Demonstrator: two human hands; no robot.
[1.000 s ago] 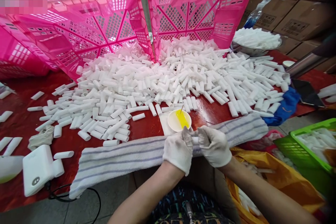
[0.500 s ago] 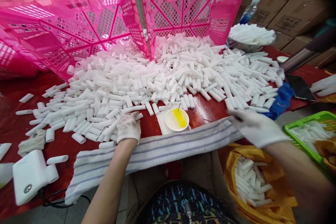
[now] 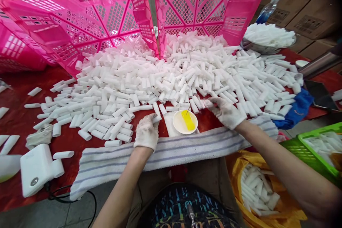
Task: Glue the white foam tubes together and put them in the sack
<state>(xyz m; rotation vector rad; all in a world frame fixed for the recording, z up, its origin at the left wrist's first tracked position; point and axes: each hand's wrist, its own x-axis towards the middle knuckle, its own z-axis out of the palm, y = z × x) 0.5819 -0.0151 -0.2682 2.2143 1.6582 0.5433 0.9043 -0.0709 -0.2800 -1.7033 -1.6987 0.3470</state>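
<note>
My left hand (image 3: 146, 134), in a white glove, is closed around a short white tube (image 3: 157, 118) whose end sticks out past the fingertips. It hovers just over the near edge of the tube pile (image 3: 149, 78). My right hand (image 3: 227, 112), also gloved, reaches in from the right with its fingers apart and partly curled, the tips beside the tubes at the front of the heap. Between the hands a small white bowl (image 3: 177, 128) holds a yellow block (image 3: 188, 120) with a thin stick upright in it. A striped towel (image 3: 176, 154) lies along the table edge below both wrists.
Pink crates (image 3: 213, 7) lean behind the pile. A metal bowl (image 3: 263, 49) heaped with tubes stands back right. Below right are an orange sack (image 3: 236, 178) and a green basket (image 3: 295, 148), both containing tubes. A white device (image 3: 36, 171) with a cable sits at left.
My right hand has moved left and inward from the towel's right end to the pile beside the bowl. My left hand still holds a tube, now nearer the bowl. The view has shifted slightly.
</note>
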